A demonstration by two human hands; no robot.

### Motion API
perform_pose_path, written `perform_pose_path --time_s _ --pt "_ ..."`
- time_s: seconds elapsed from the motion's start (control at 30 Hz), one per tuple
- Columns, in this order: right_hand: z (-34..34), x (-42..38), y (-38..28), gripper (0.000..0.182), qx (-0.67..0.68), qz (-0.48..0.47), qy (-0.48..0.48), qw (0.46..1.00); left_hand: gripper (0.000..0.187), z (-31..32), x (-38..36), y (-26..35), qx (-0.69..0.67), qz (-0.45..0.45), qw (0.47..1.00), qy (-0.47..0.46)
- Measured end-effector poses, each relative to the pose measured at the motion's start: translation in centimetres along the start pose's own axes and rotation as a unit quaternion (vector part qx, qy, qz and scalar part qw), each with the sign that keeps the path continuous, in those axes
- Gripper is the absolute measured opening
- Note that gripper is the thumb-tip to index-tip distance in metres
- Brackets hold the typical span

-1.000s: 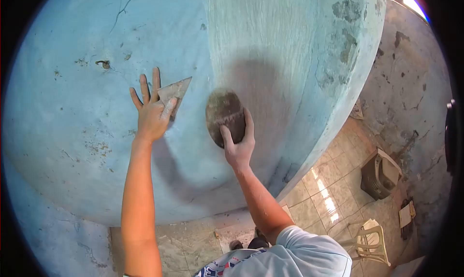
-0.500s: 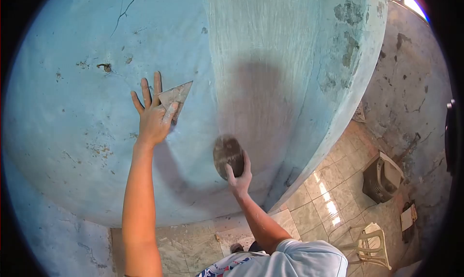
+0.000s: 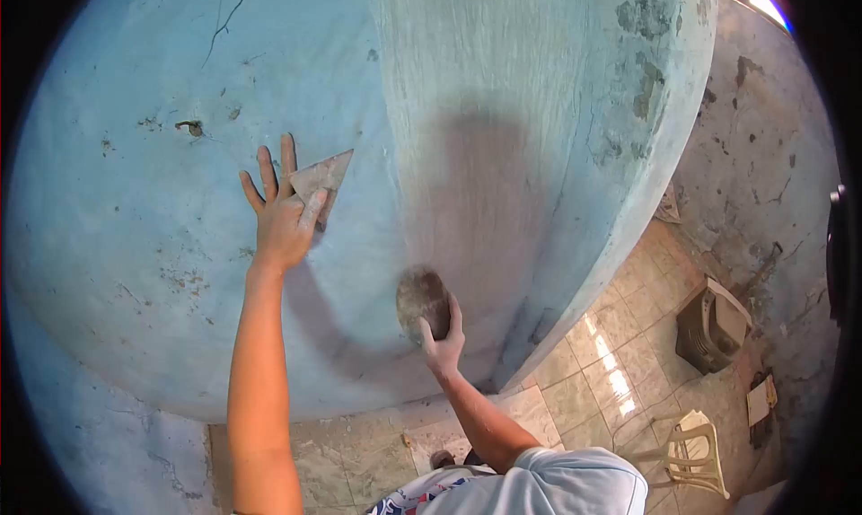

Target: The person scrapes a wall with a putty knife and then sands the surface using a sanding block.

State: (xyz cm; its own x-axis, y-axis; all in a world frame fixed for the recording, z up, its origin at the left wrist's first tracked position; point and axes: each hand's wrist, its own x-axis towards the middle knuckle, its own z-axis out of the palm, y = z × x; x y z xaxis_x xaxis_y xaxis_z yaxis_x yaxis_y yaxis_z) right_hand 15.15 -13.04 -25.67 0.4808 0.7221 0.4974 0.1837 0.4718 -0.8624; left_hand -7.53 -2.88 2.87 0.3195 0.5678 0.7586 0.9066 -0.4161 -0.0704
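My left hand rests against the blue wall, three fingers stretched up and a triangular metal scraper held by the thumb. The scraper's blade points to the upper right. Lower and to the right, my right hand grips a dark, dusty oval block by its right side, with the block at the wall. Above the block runs a pale, streaked vertical band on the wall, partly under a shadow.
The wall's edge curves down at the right. Beyond it lie a tiled floor, a dark bin-like container, a pale plastic chair and another worn wall. A small hole marks the blue wall.
My right hand and the oval block have moved slightly down the wall. My left hand and the scraper stay at nearly the same spot.
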Motion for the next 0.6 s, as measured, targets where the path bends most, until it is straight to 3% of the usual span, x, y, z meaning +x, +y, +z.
perform_pose_path --time_s 0.07,0.17,0.27,0.43,0.6 --pt "1.1 3.7 -3.5 0.079 0.002 0.014 0.000 1.000 0.059 -0.3 0.1 0.2 -0.013 -0.002 1.000 -0.003" --pt "2.2 9.1 -7.3 0.079 0.075 -0.039 0.027 0.996 0.060 0.1 0.1 -0.1 -0.008 0.007 1.000 0.013" --pt "1.6 9.2 -5.9 0.075 0.044 -0.060 0.035 0.997 0.062 -0.1 0.0 0.0 -0.002 0.000 1.000 0.000" --pt "-2.6 0.6 3.4 0.077 0.013 0.030 -0.029 0.999 0.062 0.2 0.1 -0.1 0.000 0.002 1.000 0.012" --pt "-0.8 2.5 1.0 0.074 0.029 0.019 -0.003 0.999 0.062 -0.2 0.1 0.1 -0.013 -0.006 1.000 -0.002"
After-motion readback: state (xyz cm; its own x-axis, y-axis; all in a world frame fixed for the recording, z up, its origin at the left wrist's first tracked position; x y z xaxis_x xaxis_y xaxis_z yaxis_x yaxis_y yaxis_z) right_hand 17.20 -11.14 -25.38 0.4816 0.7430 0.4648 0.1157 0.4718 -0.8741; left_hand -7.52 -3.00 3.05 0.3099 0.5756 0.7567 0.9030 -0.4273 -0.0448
